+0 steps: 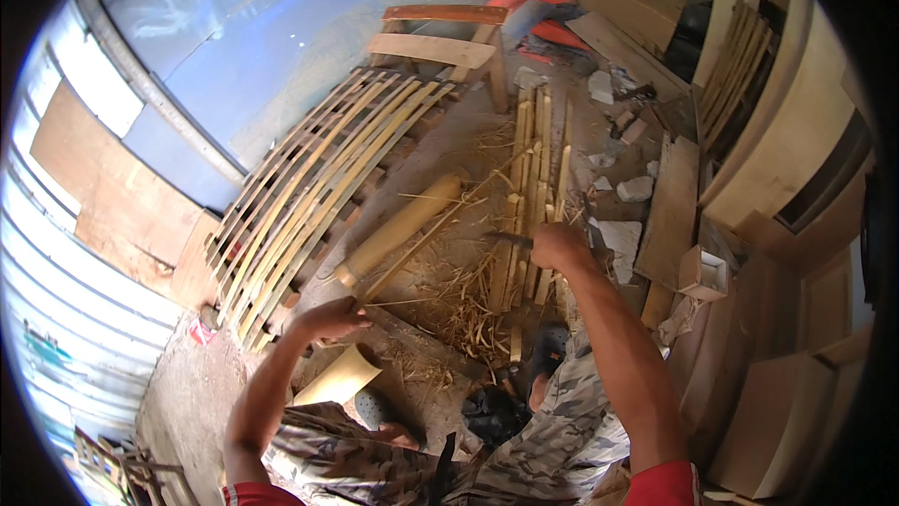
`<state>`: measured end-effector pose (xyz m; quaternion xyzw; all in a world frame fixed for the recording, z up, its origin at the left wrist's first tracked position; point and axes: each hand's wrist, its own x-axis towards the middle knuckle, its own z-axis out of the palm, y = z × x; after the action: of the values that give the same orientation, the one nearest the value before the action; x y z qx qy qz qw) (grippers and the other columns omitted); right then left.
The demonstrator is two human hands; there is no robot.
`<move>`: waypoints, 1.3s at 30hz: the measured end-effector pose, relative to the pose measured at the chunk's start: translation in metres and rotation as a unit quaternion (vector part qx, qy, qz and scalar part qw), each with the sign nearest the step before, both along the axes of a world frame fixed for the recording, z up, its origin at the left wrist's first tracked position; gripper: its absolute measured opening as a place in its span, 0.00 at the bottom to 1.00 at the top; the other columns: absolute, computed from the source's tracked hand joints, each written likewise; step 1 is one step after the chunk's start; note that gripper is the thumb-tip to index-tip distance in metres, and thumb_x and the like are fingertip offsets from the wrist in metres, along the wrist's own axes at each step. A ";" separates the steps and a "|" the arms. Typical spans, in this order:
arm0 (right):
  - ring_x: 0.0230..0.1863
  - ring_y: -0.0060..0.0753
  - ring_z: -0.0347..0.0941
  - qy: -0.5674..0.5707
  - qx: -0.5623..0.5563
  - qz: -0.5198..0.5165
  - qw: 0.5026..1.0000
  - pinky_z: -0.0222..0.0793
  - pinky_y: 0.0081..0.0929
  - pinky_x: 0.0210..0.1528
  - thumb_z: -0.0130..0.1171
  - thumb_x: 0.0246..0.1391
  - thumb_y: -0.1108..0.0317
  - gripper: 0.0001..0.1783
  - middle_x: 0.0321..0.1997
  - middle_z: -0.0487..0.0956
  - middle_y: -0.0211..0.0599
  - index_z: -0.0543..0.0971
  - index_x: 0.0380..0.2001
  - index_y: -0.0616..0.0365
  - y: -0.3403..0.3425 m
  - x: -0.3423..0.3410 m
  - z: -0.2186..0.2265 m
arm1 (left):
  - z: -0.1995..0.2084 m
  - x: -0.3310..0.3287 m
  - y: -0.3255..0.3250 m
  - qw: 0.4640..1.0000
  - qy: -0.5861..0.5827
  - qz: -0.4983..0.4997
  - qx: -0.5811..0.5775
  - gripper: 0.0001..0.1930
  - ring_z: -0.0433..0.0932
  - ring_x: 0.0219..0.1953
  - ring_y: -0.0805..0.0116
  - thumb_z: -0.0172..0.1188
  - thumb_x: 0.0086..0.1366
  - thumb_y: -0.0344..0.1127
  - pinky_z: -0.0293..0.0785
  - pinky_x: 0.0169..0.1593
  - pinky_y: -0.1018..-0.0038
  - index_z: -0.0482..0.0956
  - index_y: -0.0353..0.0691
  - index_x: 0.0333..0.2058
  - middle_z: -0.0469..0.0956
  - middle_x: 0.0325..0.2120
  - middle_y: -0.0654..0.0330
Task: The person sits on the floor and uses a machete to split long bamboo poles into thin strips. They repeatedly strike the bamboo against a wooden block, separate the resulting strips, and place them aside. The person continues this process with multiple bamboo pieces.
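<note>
My left hand (330, 321) is closed on the near end of a thin bamboo strip (417, 249), which slants away to the upper right. In my right hand (559, 247) is a knife (506, 238), its dark blade pointing left. The fist wraps the handle and hides most of it. Beyond the strip, a thick bamboo pole (398, 230) lies on the ground. A curved split piece of bamboo (339, 377) rests below my left hand. Several long split bamboo lengths (532, 178) lie side by side just past the knife.
Pale shavings (468, 305) litter the ground between my feet and the split lengths. At the left stands a slatted bamboo frame (328, 188) with a wooden headpiece (431, 50). Boards (670, 211), broken rubble (635, 190) and a small open box (702, 274) lie along the right.
</note>
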<state>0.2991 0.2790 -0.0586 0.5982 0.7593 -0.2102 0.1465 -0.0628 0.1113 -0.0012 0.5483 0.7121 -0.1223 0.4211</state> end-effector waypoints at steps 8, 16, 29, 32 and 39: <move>0.29 0.43 0.77 0.138 0.011 -0.131 0.982 0.71 0.45 0.31 0.48 0.60 0.62 0.17 0.29 0.79 0.45 0.80 0.38 0.64 -0.020 -0.050 0.030 | 0.055 -0.044 -0.073 0.989 -0.092 0.112 -0.032 0.18 0.71 0.21 0.73 0.49 0.70 0.47 0.69 0.24 0.73 0.71 0.34 0.35 0.69 0.19 0.63; 0.25 0.44 0.73 0.148 -0.045 -0.037 0.987 0.68 0.47 0.30 0.46 0.63 0.56 0.21 0.26 0.77 0.43 0.79 0.40 0.64 -0.018 -0.077 -0.003 | 0.050 -0.058 -0.107 0.946 -0.253 0.201 -0.011 0.20 0.76 0.22 0.70 0.45 0.72 0.46 0.75 0.27 0.74 0.72 0.31 0.45 0.83 0.32 0.55; 0.20 0.40 0.71 0.084 -0.040 0.004 0.996 0.66 0.45 0.22 0.51 0.60 0.61 0.15 0.22 0.75 0.41 0.80 0.34 0.61 -0.029 -0.096 -0.012 | 0.041 -0.088 -0.135 0.735 -0.473 0.456 0.167 0.56 0.82 0.33 0.53 0.38 0.55 0.81 0.80 0.35 0.64 0.70 0.24 0.53 0.80 0.38 0.42; 0.20 0.40 0.72 0.127 -0.012 -0.017 0.992 0.66 0.45 0.22 0.49 0.62 0.59 0.17 0.22 0.76 0.41 0.79 0.36 0.62 -0.035 -0.095 -0.014 | 0.044 -0.068 -0.128 0.594 -0.599 0.486 0.230 0.52 0.82 0.31 0.55 0.38 0.56 0.80 0.80 0.35 0.64 0.72 0.32 0.54 0.80 0.39 0.43; 0.25 0.40 0.74 0.173 0.018 -0.046 0.984 0.69 0.45 0.26 0.45 0.65 0.56 0.22 0.28 0.78 0.41 0.73 0.48 0.65 -0.030 -0.099 -0.017 | 0.016 -0.033 -0.080 0.473 -0.633 0.415 0.452 0.25 0.71 0.53 0.62 0.50 0.57 0.49 0.65 0.59 0.61 0.73 0.42 0.51 0.75 0.48 0.59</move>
<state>0.1999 0.2491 -0.0761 0.5897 0.7485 -0.3032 -0.0073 -0.0957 0.0316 0.0151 0.2312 0.3533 0.7854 0.4527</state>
